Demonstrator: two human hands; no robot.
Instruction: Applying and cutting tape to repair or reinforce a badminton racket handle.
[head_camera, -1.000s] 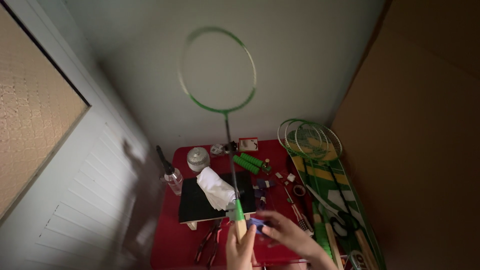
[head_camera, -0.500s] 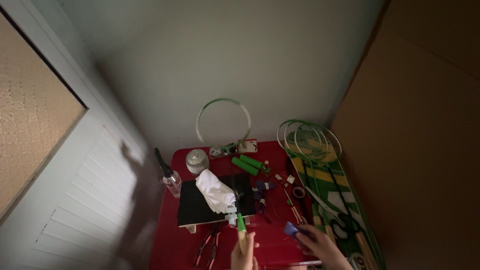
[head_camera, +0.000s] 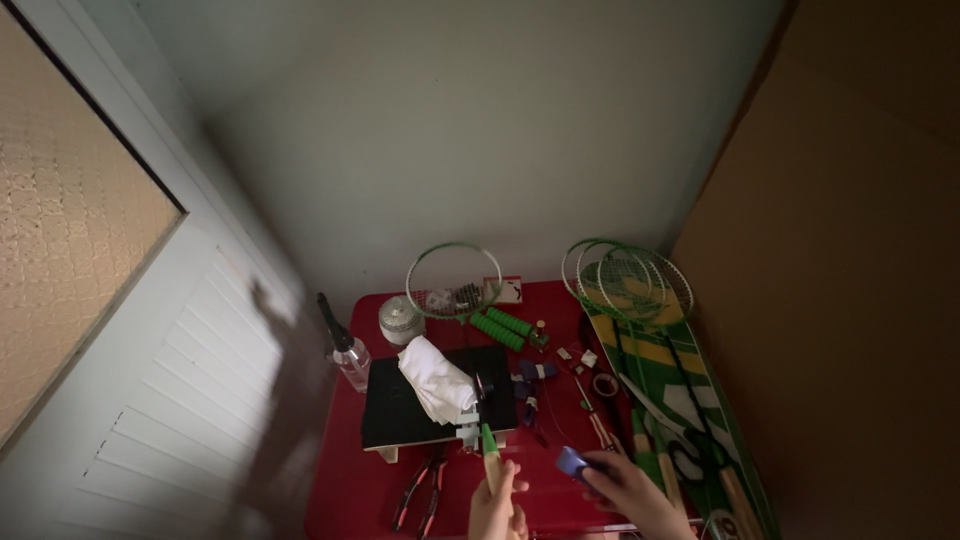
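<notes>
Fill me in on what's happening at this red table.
A person's left hand grips the handle of a green badminton racket, its unstrung head lying out toward the wall across the red table. The right hand holds a small blue roll just beside it. A white cloth lies on a black board, with pliers in front and more rackets at the right.

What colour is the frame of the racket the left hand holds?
Green, with a bare wooden handle; the racket frame shows best in the head view, left hand gripping low.
</notes>
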